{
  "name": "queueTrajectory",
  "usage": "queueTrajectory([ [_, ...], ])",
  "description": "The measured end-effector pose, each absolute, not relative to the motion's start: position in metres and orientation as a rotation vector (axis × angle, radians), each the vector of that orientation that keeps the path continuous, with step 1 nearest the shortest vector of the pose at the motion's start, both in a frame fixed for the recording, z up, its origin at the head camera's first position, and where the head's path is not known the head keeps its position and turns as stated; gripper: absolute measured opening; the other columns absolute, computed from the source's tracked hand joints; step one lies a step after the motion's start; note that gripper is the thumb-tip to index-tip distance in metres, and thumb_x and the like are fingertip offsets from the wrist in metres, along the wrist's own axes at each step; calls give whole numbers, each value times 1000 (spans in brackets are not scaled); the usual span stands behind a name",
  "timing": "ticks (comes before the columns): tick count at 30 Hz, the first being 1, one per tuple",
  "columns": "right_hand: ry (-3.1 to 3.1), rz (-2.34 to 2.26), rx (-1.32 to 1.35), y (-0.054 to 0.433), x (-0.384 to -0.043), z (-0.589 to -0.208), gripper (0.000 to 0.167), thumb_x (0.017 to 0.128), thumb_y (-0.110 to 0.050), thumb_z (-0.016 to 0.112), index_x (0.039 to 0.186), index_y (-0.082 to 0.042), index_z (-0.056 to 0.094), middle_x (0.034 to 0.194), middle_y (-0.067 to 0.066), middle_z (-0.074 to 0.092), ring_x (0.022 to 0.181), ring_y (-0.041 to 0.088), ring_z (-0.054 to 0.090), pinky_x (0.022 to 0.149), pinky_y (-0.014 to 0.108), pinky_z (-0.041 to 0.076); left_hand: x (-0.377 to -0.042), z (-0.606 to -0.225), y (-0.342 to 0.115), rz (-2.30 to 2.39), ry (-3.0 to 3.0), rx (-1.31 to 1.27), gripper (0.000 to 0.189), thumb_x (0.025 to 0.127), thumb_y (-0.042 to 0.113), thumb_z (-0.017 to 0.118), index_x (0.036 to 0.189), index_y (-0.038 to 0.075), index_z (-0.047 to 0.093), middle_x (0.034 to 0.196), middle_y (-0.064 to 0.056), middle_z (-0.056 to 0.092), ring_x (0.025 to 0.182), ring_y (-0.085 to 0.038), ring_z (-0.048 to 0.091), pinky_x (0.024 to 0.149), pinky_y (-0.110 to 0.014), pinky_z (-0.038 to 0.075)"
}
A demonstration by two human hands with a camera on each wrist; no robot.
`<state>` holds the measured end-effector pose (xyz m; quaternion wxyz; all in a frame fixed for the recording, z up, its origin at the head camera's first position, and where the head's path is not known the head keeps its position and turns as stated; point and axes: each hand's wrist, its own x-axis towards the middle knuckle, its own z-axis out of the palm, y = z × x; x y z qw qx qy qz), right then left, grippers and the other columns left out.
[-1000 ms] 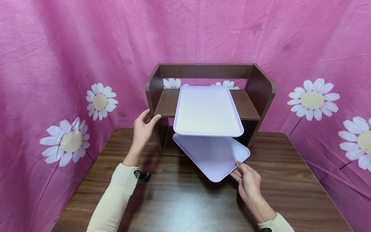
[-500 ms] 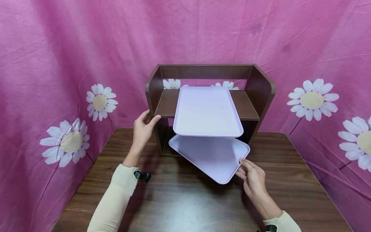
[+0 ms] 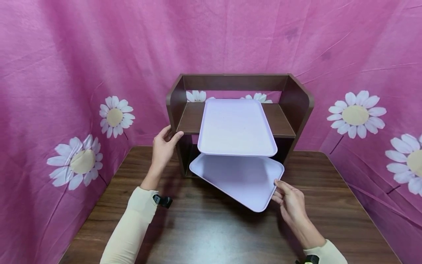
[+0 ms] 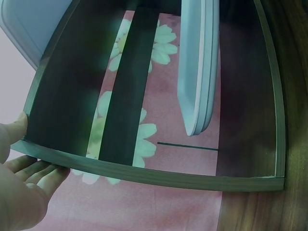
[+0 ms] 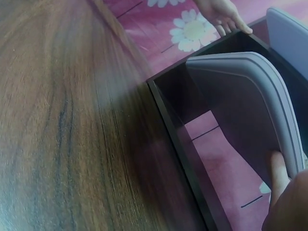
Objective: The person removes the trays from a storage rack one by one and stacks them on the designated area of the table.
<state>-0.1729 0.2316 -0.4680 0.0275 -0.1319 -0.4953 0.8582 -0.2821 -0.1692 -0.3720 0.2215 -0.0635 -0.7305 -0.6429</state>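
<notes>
A dark brown two-tier shelf unit [image 3: 235, 82] stands on the table. My left hand [image 3: 161, 148] grips the front edge of its left side panel, thumb in front and fingers round the outside, as the left wrist view confirms. Between thumb and fingers, my right hand [image 3: 293, 201] pinches the right edge of a lilac tray [image 3: 240, 179]. That tray sits skewed, its back part inside the lower compartment and one corner jutting out over the table. In the right wrist view the thumb [image 5: 278, 171] lies along the tray's underside. Another lilac tray [image 3: 237, 126] lies on the upper shelf, overhanging its front.
The wooden table [image 3: 204, 234] extends in front of the unit and to both sides. A pink curtain [image 3: 237, 36] printed with white daisies hangs behind and at both sides. Small black devices are strapped at both wrists, such as the left wrist camera [image 3: 162, 201].
The lower tray has turned, its front corner swinging right and its left corner coming further out of the compartment. My right hand has moved slightly right with it. The left hand has stayed put.
</notes>
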Motion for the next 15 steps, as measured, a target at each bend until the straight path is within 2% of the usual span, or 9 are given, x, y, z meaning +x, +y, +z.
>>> queueTrajectory([
  [9,-1569,2666,-368,236,-173,-463,34,107,-3,60,80,-12,78,63,-7,55,56,5,43,51,19,55,-281,-371,-170,-1778,-2039,-168,53,97,20,82,142,-1,65,139,-22,70,131,-27,67,105,-24,57],
  [15,-1615,2674,-292,241,-173,-464,37,108,-3,57,80,-13,77,63,-8,53,60,6,36,49,17,49,-281,-371,-171,-1774,-2044,-172,54,97,21,82,143,0,65,140,-22,69,132,-28,67,108,-31,57],
])
